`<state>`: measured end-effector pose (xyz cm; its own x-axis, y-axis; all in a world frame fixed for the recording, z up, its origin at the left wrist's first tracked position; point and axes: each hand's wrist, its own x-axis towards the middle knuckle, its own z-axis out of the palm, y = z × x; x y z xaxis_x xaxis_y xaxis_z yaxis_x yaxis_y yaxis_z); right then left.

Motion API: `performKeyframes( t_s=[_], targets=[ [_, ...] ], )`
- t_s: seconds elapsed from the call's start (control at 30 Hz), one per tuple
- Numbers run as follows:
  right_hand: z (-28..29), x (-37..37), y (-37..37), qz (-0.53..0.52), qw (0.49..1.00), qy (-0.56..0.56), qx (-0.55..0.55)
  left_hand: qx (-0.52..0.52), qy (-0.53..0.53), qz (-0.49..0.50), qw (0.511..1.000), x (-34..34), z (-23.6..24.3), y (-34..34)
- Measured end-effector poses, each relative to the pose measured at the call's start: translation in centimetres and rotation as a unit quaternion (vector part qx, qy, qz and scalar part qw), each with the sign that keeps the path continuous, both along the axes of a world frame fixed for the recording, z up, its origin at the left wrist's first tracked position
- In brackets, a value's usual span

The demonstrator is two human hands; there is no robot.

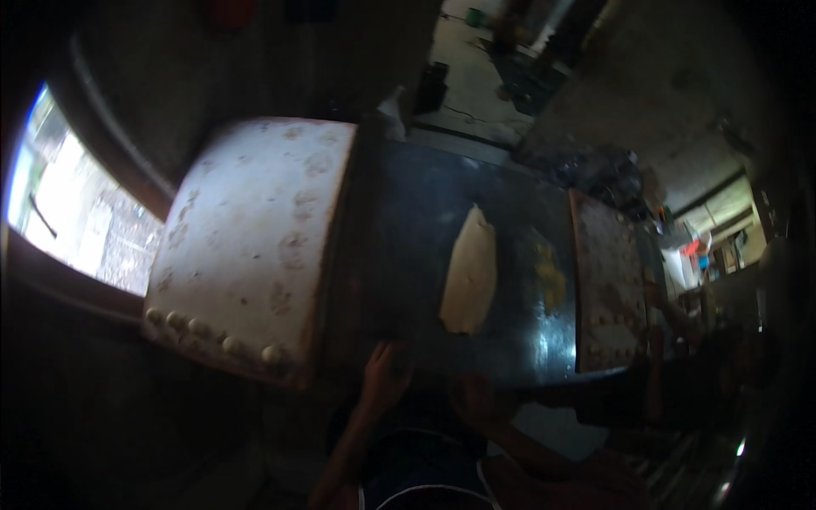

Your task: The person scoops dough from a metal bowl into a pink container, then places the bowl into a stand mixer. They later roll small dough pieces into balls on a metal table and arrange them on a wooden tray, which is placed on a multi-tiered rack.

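Observation:
A long flat sheet of pale rolled dough (470, 276) lies lengthwise on the dark worktable (399, 229), its far end narrowing to a point. My left hand (387, 372) is at the table's near edge, left of the dough and apart from it. Close to the same edge, nearer the middle, is my right hand (478, 399), mostly lost in shadow. Neither hand touches the dough. The dark hides the fingers of both, so whether they hold anything does not show. To the right of the sheet, a yellowish smear (549, 276) marks the tabletop.
A pale, stained board (246, 229) stands on the left, with several small dough balls (234, 346) along its near edge. Another board (608, 272) with small pieces lies at the right. Beyond it a co-worker's arm (671, 314) reaches in. A bright window (81, 195) is far left.

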<state>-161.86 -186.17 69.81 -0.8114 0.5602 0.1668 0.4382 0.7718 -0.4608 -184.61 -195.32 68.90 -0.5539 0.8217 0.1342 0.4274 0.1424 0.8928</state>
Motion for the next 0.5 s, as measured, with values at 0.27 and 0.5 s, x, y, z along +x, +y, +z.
performKeyframes(
  t_s=[0.27, 0.5],
  targets=[
    [-3.1, 0.0, 2.6, -0.242, 0.794, 0.154, -0.535, -0.012, 0.097, -0.199, 0.975, 1.7, -3.6, 12.2],
    [-6.5, -4.6, 6.5, -0.19, 0.589, 0.304, -0.725, -0.191, -0.14, -0.079, 0.968, 8.1, 8.9, 4.6]
  ],
)
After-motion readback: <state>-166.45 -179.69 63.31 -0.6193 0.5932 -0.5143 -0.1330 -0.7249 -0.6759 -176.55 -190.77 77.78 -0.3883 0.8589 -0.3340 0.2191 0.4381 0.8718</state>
